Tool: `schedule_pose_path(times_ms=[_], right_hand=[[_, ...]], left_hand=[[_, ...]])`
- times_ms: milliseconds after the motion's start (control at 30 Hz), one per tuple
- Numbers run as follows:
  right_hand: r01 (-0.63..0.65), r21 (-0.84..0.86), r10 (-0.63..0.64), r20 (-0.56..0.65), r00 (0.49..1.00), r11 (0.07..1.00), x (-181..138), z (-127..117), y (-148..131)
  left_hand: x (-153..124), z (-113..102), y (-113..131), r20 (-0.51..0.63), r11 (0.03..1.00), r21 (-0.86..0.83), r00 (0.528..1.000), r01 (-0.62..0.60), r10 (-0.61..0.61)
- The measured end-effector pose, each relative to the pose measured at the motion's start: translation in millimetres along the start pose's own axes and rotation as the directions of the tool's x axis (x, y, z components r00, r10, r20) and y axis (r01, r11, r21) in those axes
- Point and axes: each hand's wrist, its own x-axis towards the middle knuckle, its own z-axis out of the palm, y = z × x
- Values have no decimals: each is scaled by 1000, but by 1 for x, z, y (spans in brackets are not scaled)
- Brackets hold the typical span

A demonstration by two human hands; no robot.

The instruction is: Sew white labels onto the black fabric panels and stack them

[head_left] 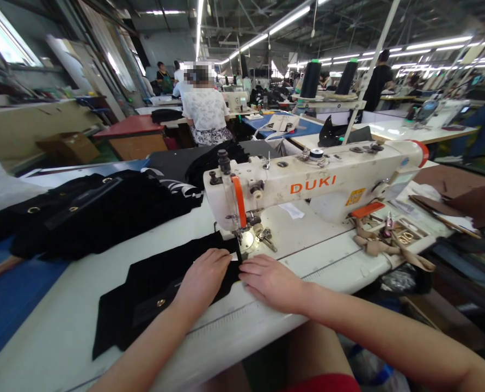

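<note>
A black fabric piece (156, 277) with a gold eyelet (161, 302) lies flat on the white machine table, its far right corner beside the needle area of the sewing machine (307, 182). On top of this fabric rests my left hand (204, 276), fingers lying flat, with a small white label (234, 256) at its fingertips. My right hand (272, 283) is laid on the table at the fabric's right edge. Its fingers are stretched toward the seam edge, just in front of the needle plate (247, 240). What is under both palms is hidden.
A pile of black pieces (99, 212) with eyelets lies at the left. To the right are a small parts tray (413, 231), a beige strip (376, 245) and brown sheets (462, 190). Thread cones (311, 79) stand behind the machine. A seated person (204, 111) works further back.
</note>
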Motion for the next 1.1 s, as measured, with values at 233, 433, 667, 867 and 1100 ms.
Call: schedule_pose_path(times_ms=[233,433,667,867,1100], right_hand=[[-8,1,8,-25,1000,1000,-1,2,0],[-13,11,14,-24,1000,1000,-2,3,-1],[-16,9,16,-33,999,1000,-1,2,-1],[-24,32,24,-25,999,999,-2,2,-1],[-59,55,62,-53,997,997,3,-1,3]], left_hand=[[7,3,-2,-74,995,58,994,-80,84],[6,4,-2,31,992,43,993,-118,116],[6,4,-7,10,990,24,990,-139,139],[3,7,-10,5,987,11,987,-158,158],[5,6,-10,-3,986,14,986,-165,165]])
